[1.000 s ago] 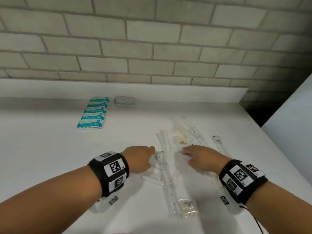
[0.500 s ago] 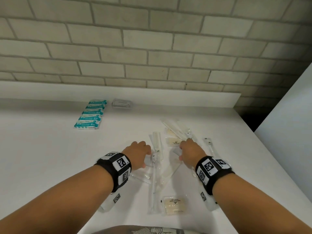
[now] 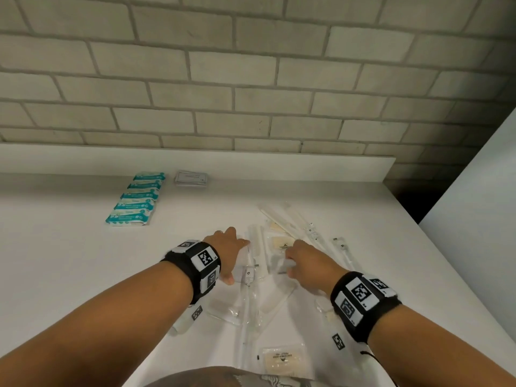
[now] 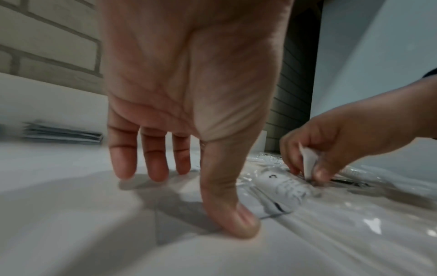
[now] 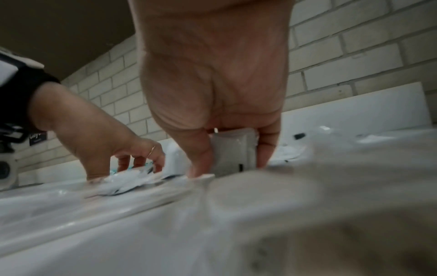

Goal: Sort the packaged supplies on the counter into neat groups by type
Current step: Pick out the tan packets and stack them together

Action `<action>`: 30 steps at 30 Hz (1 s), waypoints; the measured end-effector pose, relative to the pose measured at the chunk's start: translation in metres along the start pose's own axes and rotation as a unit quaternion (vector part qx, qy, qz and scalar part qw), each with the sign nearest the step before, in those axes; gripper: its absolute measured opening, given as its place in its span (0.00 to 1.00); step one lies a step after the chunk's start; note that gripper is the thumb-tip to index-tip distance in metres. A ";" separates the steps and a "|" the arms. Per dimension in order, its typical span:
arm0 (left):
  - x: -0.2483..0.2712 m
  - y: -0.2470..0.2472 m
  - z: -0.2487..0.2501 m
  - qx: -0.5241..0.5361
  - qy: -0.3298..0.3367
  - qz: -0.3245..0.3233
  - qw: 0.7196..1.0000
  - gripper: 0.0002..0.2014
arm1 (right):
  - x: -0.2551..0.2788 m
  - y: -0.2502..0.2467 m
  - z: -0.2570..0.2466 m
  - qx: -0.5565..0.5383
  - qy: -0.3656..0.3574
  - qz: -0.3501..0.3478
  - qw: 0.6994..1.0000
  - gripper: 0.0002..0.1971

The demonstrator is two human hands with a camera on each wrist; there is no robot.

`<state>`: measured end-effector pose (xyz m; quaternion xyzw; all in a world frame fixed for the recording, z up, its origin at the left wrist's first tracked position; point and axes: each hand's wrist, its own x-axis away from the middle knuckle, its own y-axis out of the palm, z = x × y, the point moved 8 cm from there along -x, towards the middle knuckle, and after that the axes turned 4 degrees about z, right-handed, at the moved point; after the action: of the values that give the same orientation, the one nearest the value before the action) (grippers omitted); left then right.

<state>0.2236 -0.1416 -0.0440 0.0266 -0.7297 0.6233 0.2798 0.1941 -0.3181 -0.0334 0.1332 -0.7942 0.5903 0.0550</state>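
Clear-wrapped supplies lie scattered mid-counter: a toothbrush pack (image 3: 248, 275) (image 4: 281, 188), a comb pack (image 3: 257, 241), long thin packs (image 3: 290, 219) and soap bars (image 3: 282, 243) (image 3: 280, 358). My left hand (image 3: 229, 252) (image 4: 189, 196) is at the pile's left edge, fingers straight and pointing down, thumb pressing clear wrap against the counter. My right hand (image 3: 296, 261) (image 5: 231, 166) pinches a small white packet (image 5: 232, 145) (image 4: 307, 158) between thumb and fingers, just right of the toothbrush pack.
A row of teal wipe packs (image 3: 134, 199) lies at the back left beside a stack of grey sachets (image 3: 191, 178). A raised white ledge (image 3: 195, 160) and a brick wall close the back. The counter's right edge (image 3: 435, 247) borders a dark gap.
Both hands moved forward along the pile. The right hand, flat over the packs a second ago, now pinches the small white packet. The left hand shifted to the pile's left edge.
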 end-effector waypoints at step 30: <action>0.021 0.002 0.008 0.110 -0.010 0.079 0.991 0.28 | -0.026 -0.020 0.039 0.101 0.052 -0.050 0.992 0.30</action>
<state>0.2023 -0.1416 -0.0371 0.0055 -0.6597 0.7195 0.2172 0.2274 -0.3565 -0.0325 0.1467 -0.7188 0.6703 0.1117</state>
